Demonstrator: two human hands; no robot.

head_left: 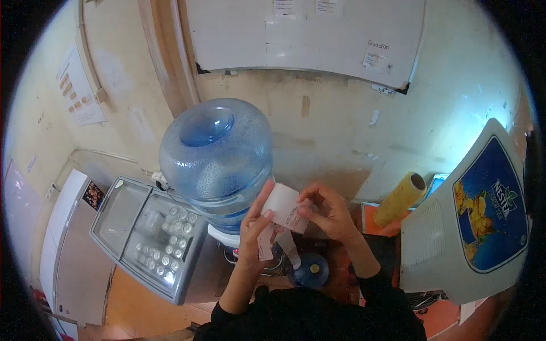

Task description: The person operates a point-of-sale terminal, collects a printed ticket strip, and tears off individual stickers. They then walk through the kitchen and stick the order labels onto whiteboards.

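Note:
A white paper receipt (289, 209) with small print is held up in front of my chest, between both hands. My left hand (254, 226) grips its left side, with the thumb on the front face. At the right edge, my right hand (331, 213) pinches the paper between thumb and fingers. Below the hands hangs more of the white paper strip (265, 248), partly hidden by my left hand; whether it is one piece with the receipt I cannot tell. Right behind my left hand stands a large blue water jug (216, 153), upside down on a white dispenser.
A glass-topped chest freezer (190, 256) with several cans stands at left. On the floor is another blue jug (310, 269). To the right are a yellow roll (395, 203) and a Nestea drink machine (424, 250). A whiteboard (313, 42) hangs on the wall ahead.

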